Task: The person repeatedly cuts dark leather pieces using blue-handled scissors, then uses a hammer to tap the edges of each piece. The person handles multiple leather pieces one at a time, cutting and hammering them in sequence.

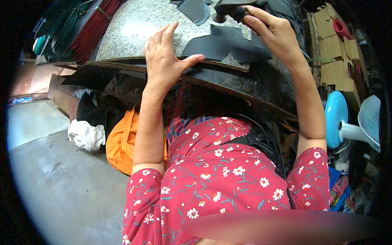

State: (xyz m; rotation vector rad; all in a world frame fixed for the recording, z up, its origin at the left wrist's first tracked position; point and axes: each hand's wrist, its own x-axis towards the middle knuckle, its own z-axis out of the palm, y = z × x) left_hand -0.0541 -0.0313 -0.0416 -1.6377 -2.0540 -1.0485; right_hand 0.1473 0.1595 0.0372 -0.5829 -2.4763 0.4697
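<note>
Black, leather-like sheeting is what I see first on my remote feed from the head camera: a flat cut piece (222,45) lying near the front edge of a grey speckled slab (134,34). Its long axis runs roughly left to right across my view, the tapered end pointing to the left hand (163,59) and the broader end reaching right, beneath the right forearm. A V-shaped notch in its lower edge opens toward the wearer's body. I have the left hand wide and holding nothing, palm down, fingers pointing away and thumb stuck out rightward over the piece's near-left edge; I can't tell whether that thumb touches it. I have the right hand (279,34) in a narrow grip, thumb and fingers closed around a small black object (240,14) above the piece's far side, its shape too dark for me to name. Beyond the piece, farther up the slab, I see a second black cutout (194,11). Left of the slab hang dark red cords (96,28); below, an orange bag (119,143) sits beside the left forearm.
</note>
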